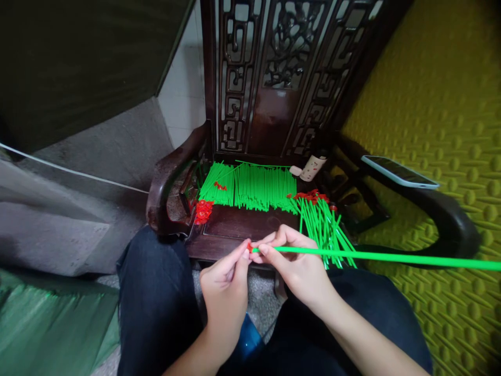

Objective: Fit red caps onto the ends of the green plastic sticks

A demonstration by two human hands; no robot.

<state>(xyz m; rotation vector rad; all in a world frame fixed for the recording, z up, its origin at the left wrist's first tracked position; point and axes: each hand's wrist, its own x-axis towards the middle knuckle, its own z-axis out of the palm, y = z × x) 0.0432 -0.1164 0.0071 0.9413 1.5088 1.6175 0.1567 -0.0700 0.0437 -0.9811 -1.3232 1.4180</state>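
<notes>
Above carved chair seat [250,225] piled with green sticks [262,190], pinching red cap [249,247] in left hand [227,284] at tip of stick [391,257] clamped in right hand [297,266], best kept level, cap square.

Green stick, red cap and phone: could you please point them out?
green stick [391,258], head view, mid-shaft.
red cap [249,246], head view, exposed edge.
phone [399,172], head view, screen centre.

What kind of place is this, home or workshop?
Probably a home, used for handwork. A carved wooden chair holds piles of green sticks, a phone lies on its armrest, a padded yellow mat lies beside it. The right hand pinches one green stick, the left hand a red cap.
</notes>
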